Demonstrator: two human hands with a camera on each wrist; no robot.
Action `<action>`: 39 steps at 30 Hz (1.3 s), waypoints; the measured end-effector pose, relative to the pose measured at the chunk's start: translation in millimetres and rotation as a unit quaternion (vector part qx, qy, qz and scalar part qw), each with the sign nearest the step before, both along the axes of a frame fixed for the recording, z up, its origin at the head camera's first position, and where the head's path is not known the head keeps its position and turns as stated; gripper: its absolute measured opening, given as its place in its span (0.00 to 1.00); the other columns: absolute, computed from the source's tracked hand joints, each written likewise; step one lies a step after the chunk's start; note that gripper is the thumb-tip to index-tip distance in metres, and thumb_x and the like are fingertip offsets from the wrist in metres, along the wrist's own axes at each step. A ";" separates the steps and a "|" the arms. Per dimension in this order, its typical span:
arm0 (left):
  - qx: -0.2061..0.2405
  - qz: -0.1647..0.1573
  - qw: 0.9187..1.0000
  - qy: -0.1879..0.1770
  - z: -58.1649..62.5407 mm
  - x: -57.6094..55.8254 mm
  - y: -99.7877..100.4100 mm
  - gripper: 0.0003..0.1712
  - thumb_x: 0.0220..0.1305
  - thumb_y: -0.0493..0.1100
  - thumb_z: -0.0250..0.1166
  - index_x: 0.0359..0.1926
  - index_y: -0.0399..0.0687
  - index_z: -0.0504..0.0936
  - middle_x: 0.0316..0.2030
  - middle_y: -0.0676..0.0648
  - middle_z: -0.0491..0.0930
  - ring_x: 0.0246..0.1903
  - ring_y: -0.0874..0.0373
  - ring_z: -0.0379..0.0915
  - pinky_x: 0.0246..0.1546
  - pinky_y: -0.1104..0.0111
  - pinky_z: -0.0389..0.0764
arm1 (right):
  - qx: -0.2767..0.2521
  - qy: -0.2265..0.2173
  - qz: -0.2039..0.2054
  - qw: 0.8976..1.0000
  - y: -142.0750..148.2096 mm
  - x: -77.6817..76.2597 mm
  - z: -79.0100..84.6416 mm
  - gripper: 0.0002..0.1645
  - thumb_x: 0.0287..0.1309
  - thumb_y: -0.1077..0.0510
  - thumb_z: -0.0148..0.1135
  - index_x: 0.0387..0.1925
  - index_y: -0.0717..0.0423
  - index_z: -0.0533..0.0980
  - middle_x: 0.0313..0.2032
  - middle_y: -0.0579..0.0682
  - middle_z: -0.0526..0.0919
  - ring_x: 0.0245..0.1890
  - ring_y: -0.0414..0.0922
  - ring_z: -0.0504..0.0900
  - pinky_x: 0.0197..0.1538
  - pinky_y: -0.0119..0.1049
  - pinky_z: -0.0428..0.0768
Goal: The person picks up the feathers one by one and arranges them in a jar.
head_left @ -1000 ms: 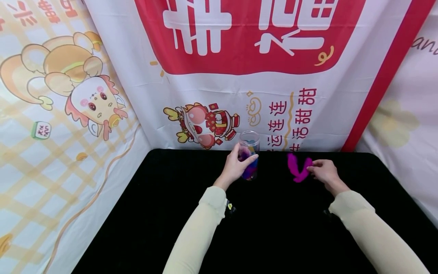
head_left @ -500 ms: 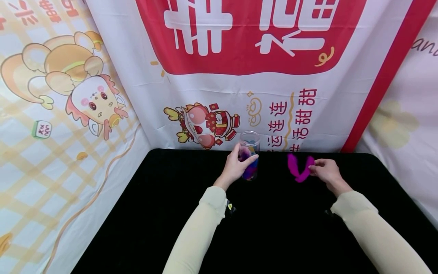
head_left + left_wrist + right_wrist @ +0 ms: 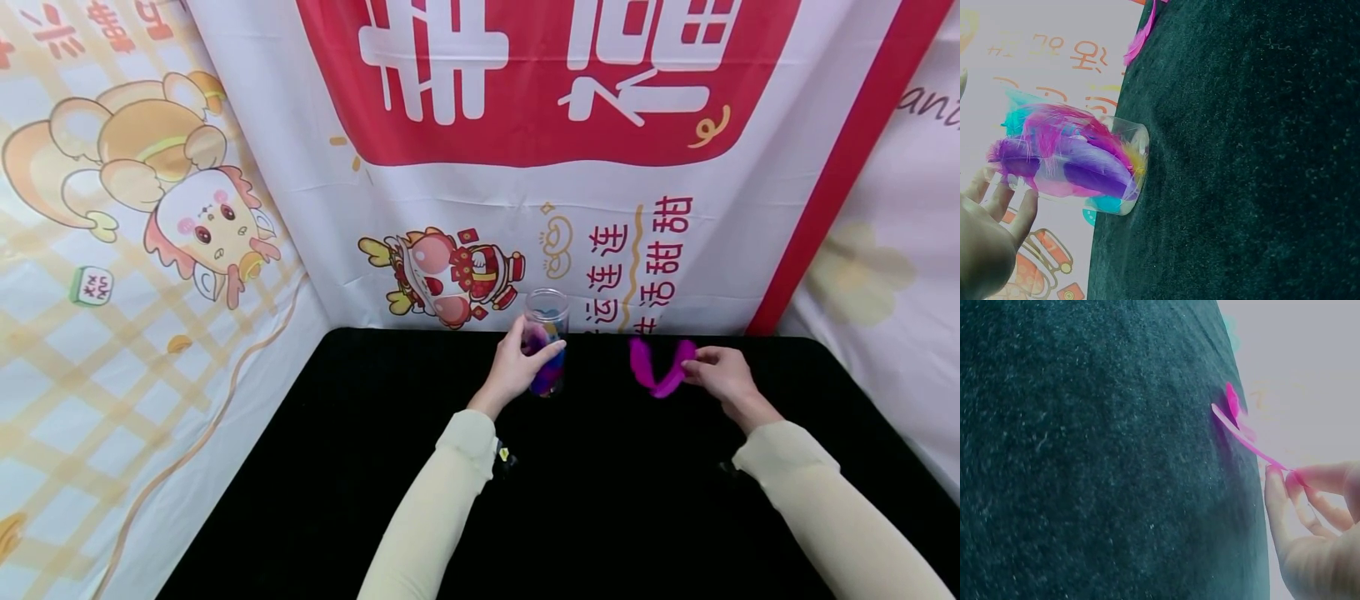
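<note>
In the head view my left hand (image 3: 513, 367) grips a clear jar (image 3: 547, 305) that stands near the table's back edge. Purple, magenta, blue and yellow feathers (image 3: 1079, 156) fill it, plain in the left wrist view. My right hand (image 3: 723, 375) pinches the end of a magenta feather (image 3: 680, 367) between thumb and fingertips, to the right of the jar. A second magenta piece (image 3: 640, 363) makes a V with it, meeting it at the bottom. In the right wrist view the held feather (image 3: 1250, 445) slopes from the fingertips down toward the dark cloth.
A black cloth-covered table (image 3: 600, 500) reaches from the person to a hanging printed banner (image 3: 450, 192) close behind the jar. Another printed sheet (image 3: 150, 333) hangs along the left side, and a pale one (image 3: 870, 333) along the right.
My right hand has drifted slightly to the right, drawing its end of the magenta feather along and widening the V. The left hand and jar have stayed in place.
</note>
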State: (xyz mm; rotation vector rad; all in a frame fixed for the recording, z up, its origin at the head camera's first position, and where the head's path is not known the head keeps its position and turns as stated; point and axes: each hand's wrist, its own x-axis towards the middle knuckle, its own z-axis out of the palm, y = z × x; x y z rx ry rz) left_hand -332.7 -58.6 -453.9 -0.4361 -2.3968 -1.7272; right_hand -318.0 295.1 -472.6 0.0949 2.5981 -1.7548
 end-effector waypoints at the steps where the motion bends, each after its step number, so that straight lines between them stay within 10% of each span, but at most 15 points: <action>1: -0.001 0.001 1.000 0.003 -0.2 -0.2 0.0 0.23 0.66 0.51 0.73 0.53 0.50 0.73 0.44 0.53 0.78 0.53 0.59 0.76 0.60 0.58 0.77 | -0.004 0.005 -0.001 1.000 0.6 0.1 0.1 0.21 0.71 0.66 0.58 0.57 0.81 0.69 0.39 0.52 0.83 0.33 0.35 0.87 0.47 0.36 0.86; 39: 0.001 -0.007 1.000 0.012 -3.6 -2.8 -1.4 0.20 0.66 0.51 0.72 0.50 0.54 0.72 0.43 0.54 0.79 0.51 0.60 0.76 0.59 0.58 0.77 | 0.002 0.028 0.011 1.000 3.7 3.0 24.6 0.20 0.72 0.62 0.59 0.55 0.77 0.73 0.35 0.43 0.84 0.33 0.34 0.86 0.45 0.34 0.86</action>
